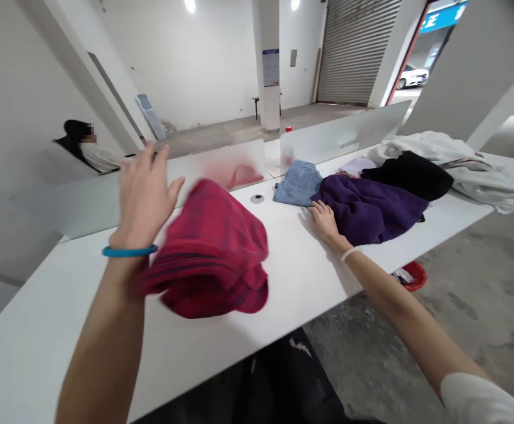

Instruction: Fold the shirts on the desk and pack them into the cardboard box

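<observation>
White tabletop [296, 277] here: our left grip [145, 197] is open right beside the blurry red plaid cloth [208, 250], right grip [325, 221] open against purple fabric [367, 211].

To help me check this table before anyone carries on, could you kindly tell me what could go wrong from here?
The blurred red plaid garment seems to be moving over the white table and might slide off its near edge. The raised left hand is close to the frosted divider and could knock it.
</observation>
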`<state>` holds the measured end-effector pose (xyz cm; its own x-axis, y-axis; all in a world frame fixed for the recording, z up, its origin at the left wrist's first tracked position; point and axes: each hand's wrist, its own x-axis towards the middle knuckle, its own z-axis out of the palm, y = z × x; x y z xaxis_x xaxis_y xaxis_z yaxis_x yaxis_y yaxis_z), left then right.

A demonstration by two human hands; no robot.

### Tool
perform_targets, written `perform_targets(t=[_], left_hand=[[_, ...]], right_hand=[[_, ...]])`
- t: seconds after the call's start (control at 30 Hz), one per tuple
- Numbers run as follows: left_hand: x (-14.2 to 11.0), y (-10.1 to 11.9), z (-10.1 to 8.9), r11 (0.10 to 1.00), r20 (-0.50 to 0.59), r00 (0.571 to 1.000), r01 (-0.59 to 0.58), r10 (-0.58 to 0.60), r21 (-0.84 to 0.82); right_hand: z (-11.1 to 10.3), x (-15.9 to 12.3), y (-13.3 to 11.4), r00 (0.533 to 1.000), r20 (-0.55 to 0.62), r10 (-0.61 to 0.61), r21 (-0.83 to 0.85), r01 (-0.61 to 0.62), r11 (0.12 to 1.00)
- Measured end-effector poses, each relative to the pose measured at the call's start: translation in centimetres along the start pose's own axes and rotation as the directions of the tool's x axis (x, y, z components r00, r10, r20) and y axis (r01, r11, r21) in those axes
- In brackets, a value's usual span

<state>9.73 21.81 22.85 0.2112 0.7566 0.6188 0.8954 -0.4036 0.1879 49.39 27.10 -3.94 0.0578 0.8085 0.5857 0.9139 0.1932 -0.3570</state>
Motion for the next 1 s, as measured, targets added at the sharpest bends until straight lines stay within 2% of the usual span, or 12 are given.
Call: perform_targets(t=[0.07,0.13,0.2,0.27,0.3,0.37,0.47,0.57,0.7,0.77,0.83,1.0], left_hand=[[-1.4,0.3,0.8,0.995,-0.04,0.999,-0.02,0.024,0.102],[-4.2,0.2,2.0,0.994,0.118,0.991,0.055,-0.066,0.098],[-7.9,-0.2,3.8,0.986,0.406,0.9,0.123,-0.157,0.11],[-11.8,-0.4,6.3,0.988,0.646,0.747,0.094,-0.154,0.126],[-13.6,-0.4,7.7,0.992,0.713,0.69,0.07,-0.125,0.106],[-16.6,-0.2,10.3,0.997,0.754,0.653,0.053,-0.071,0.047],[-18.8,-0.2,12.4,0.997,0.72,0.691,0.081,-0.068,0.017],[-18.3,-1.8,11.1,0.966,0.641,0.75,0.253,-0.165,-0.048],[-16.3,-4.6,6.6,0.653,0.408,0.811,0.582,-0.419,-0.485],[-15.8,-4.7,4.7,0.555,0.306,0.814,0.565,-0.493,-0.611],[-15.8,-3.7,3.6,0.549,0.237,0.836,0.512,-0.494,-0.66],[-16.8,0.2,2.6,0.69,0.068,0.922,0.333,-0.381,-0.643]], right_hand=[[-0.6,-0.5,-1.8,0.999,-0.03,-0.021,0.052,0.022,0.998],[-1.4,-1.3,-4.1,0.998,-0.043,-0.055,0.109,0.06,0.992],[-2.2,-2.3,-6.7,0.988,-0.003,-0.154,0.198,0.151,0.968],[-2.4,-3.4,-9.1,0.951,0.087,-0.297,0.287,0.261,0.922],[-2.3,-3.8,-10.1,0.922,0.155,-0.354,0.313,0.293,0.903],[-1.7,-4.5,-11.6,0.864,0.317,-0.391,0.305,0.297,0.905],[-0.3,-4.9,-12.3,0.824,0.465,-0.324,0.237,0.237,0.942],[0.3,-4.6,-12.1,0.856,0.455,-0.246,0.194,0.174,0.965],[-0.4,-4.3,-12.6,0.885,0.425,-0.189,0.205,0.109,0.973],[-0.8,-4.7,-14.2,0.874,0.423,-0.239,0.274,0.128,0.953],[-1.0,-5.3,-16.5,0.844,0.414,-0.34,0.406,0.163,0.899],[-1.3,-6.2,-22.3,0.813,0.344,-0.471,0.606,0.191,0.772]])
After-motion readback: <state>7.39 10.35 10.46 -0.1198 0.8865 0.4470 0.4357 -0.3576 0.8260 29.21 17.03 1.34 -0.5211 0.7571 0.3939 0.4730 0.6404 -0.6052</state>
